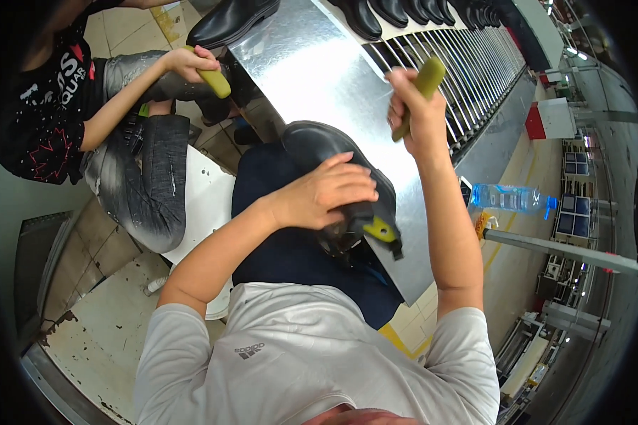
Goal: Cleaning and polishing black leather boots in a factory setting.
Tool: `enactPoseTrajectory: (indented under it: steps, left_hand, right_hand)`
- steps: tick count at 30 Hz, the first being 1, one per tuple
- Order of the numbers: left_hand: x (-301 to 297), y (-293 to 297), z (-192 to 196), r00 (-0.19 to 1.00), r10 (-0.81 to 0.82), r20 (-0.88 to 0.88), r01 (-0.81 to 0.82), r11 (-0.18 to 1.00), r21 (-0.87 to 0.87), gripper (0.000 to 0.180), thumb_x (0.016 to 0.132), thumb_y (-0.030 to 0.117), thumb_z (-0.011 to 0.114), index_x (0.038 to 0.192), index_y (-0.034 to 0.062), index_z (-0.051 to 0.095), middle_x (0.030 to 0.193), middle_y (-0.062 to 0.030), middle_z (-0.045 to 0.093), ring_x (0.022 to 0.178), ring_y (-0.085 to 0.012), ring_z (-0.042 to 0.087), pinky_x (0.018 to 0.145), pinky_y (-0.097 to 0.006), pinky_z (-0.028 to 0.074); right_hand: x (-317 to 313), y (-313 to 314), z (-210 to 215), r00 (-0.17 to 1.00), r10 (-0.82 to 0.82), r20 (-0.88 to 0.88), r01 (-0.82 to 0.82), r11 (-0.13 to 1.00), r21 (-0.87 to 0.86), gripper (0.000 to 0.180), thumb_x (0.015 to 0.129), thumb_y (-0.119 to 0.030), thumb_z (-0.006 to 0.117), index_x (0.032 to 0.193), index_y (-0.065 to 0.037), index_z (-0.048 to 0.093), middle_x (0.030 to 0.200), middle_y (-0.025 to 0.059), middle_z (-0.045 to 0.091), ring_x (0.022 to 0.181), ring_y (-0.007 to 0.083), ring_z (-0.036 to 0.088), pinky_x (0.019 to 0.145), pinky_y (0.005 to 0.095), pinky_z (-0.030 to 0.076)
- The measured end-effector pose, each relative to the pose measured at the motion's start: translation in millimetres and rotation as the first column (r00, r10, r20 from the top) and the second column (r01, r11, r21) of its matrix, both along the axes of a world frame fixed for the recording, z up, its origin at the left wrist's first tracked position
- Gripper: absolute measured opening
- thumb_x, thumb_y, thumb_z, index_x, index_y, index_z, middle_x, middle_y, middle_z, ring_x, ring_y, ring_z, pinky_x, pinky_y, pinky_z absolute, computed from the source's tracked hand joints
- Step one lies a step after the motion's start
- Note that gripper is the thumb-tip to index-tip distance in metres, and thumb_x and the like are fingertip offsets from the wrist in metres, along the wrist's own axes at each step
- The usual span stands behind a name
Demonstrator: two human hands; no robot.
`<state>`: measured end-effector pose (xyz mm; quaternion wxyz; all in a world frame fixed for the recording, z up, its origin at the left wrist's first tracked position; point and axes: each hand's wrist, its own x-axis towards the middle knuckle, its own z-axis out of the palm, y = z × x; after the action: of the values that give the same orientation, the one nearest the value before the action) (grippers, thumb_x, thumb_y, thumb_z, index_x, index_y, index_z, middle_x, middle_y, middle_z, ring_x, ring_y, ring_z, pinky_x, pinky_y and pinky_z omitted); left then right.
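The left hand [324, 193] lay palm down across a black shoe [317, 144], half open, its fingers loosely bent and slightly apart on the upper, its thumb not clearly visible. The right hand [420, 113] was raised above the metal bench [312, 78], its fingers closed around an olive-green bar [430, 76] with rounded ends, which stuck out at both sides of the fist, well apart from the shoe. The shoe rested aslant over the dark blue cloth [269, 244] on the person's lap and the near edge of the bench, its rounded toe pointing away. Its dark leather caught a soft shine; a yellow-green piece [373, 228] showed at the near end, where blur hid finer detail.
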<state>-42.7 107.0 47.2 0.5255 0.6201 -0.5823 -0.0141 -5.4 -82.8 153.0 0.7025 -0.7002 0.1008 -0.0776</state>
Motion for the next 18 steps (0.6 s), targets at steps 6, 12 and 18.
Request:
enactPoseTrajectory:
  steps: [6, 12, 18]
  left_hand:
    - [25.2, -29.1, -10.6, 0.907, 0.377, 0.187, -0.400, 0.910, 0.105, 0.075, 0.072, 0.047, 0.075, 0.133, 0.0128, 0.048, 0.122, -0.0129, 0.058, 0.120, -0.0312, 0.053, 0.108, -0.053, 0.032]
    - [47.7, -18.3, 2.0, 0.926, 0.230, 0.298, -0.338, 0.858, 0.387, 0.077, 0.065, 0.055, 0.077, 0.123, 0.0105, 0.054, 0.122, -0.0106, 0.058, 0.122, -0.0303, 0.050, 0.106, -0.053, 0.031]
    - [-6.7, -35.9, -3.3, 0.580, 0.747, 0.325, -0.809, 0.483, 0.334, 0.080, 0.076, 0.053, 0.071, 0.132, 0.0024, 0.044, 0.124, -0.0169, 0.054, 0.116, -0.0337, 0.049, 0.094, -0.047, 0.034]
  right_hand:
    - [-93.3, -59.3, -63.2, 0.917, -0.398, -0.015, 0.387, 0.899, -0.207, 0.027, 0.085, -0.021, 0.072, 0.099, 0.001, 0.066, 0.069, -0.0001, 0.057, 0.058, 0.0084, 0.053, 0.053, 0.0226, 0.040]
    - [-158.7, -77.6, -82.7, 0.819, -0.572, -0.046, 0.570, 0.820, -0.058, 0.030, 0.088, -0.022, 0.069, 0.106, 0.002, 0.062, 0.072, 0.0053, 0.059, 0.061, 0.0135, 0.058, 0.056, 0.0258, 0.047]
    - [-168.7, -18.1, -104.2, 0.875, -0.475, -0.090, 0.483, 0.856, 0.184, 0.058, 0.090, -0.024, 0.064, 0.138, -0.002, 0.040, 0.117, 0.0209, 0.060, 0.100, 0.0276, 0.064, 0.084, 0.0370, 0.054]
